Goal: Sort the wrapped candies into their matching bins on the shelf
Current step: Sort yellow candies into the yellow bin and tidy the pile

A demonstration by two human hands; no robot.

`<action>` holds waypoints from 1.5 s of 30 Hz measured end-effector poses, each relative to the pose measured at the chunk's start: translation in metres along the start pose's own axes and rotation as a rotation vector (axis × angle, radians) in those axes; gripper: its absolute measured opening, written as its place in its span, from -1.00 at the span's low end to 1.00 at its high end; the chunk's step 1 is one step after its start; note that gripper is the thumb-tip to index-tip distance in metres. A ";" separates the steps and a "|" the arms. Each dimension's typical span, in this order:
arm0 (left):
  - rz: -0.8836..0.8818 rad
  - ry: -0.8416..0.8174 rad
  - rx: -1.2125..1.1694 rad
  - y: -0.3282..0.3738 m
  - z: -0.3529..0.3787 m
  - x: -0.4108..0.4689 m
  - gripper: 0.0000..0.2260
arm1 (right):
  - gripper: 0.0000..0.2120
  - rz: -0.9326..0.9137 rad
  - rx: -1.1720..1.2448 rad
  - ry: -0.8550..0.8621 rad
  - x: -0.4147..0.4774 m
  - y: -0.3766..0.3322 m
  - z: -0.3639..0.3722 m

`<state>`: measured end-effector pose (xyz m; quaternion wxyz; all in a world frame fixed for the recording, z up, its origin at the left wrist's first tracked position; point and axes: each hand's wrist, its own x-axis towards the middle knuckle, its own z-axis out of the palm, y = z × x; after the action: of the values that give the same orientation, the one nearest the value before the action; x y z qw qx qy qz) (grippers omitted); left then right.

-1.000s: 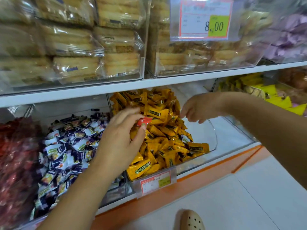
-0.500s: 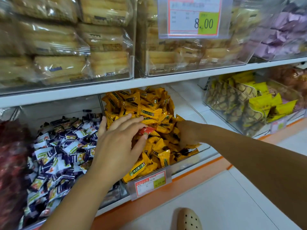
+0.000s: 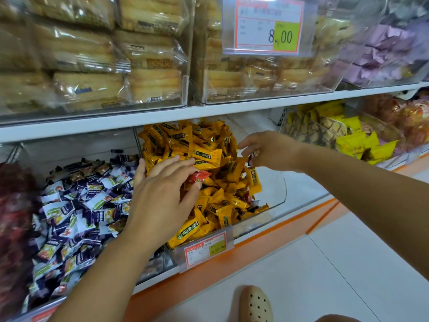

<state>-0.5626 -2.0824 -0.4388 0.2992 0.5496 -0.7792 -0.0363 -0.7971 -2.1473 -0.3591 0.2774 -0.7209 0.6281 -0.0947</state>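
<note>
- Left hand [image 3: 162,198] pinches a small red wrapped candy [image 3: 199,176] over the clear plastic bin [image 3: 276,194] of yellow wrapped candies [image 3: 204,154].
- Right hand [image 3: 270,151] — fingers curled — pinches a small dark wrapped candy [image 3: 251,156].

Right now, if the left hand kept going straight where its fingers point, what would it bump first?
Probably the heap of yellow-wrapped candies in the clear bin. The left hand, pinching a red-wrapped candy, points up and right at that heap; depth is unclear, so it may already touch.
</note>
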 end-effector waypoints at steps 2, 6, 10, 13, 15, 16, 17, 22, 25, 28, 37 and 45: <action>-0.003 0.001 -0.001 0.001 0.000 0.000 -0.56 | -0.68 -0.087 -0.239 0.040 -0.007 -0.004 0.001; -0.005 0.002 0.000 0.001 0.000 0.000 -0.55 | -0.77 -0.043 -0.503 -0.097 -0.019 -0.008 0.008; -0.010 0.011 -0.004 0.001 0.000 0.000 -0.56 | -0.74 0.047 -0.649 -0.359 -0.021 -0.001 0.016; -0.005 0.019 -0.006 0.002 0.001 0.001 -0.57 | -0.61 0.066 -0.710 -0.445 -0.016 0.012 0.039; -0.004 0.028 -0.011 0.001 0.002 0.000 -0.58 | -0.64 0.087 -0.658 -0.434 -0.010 0.018 0.055; -0.002 0.030 -0.013 0.001 0.002 0.000 -0.58 | -0.66 0.114 -0.608 -0.419 -0.007 0.018 0.059; 0.000 0.030 -0.013 0.001 0.001 0.000 -0.58 | -0.66 0.148 -0.546 -0.404 -0.005 0.017 0.059; 0.001 0.032 -0.012 0.001 0.002 0.000 -0.59 | -0.63 0.275 -0.177 -0.380 0.006 0.022 0.055; 0.000 0.031 -0.003 0.001 0.002 0.000 -0.59 | -0.84 0.273 -0.080 -0.318 0.008 0.030 0.060; -0.005 0.022 -0.001 0.002 0.002 0.001 -0.58 | -0.77 0.267 -0.012 -0.264 0.008 0.034 0.063; -0.020 0.016 0.002 0.003 0.001 0.002 -0.55 | -0.89 0.115 0.006 -0.052 0.003 0.036 0.072; -0.073 0.038 -0.100 0.005 -0.007 0.000 -0.61 | -0.90 0.204 -0.055 -0.187 -0.007 0.027 0.051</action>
<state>-0.5635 -2.0784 -0.4311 0.3395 0.5626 -0.7500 -0.0757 -0.7967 -2.1279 -0.4143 0.3229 -0.6663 0.6719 0.0185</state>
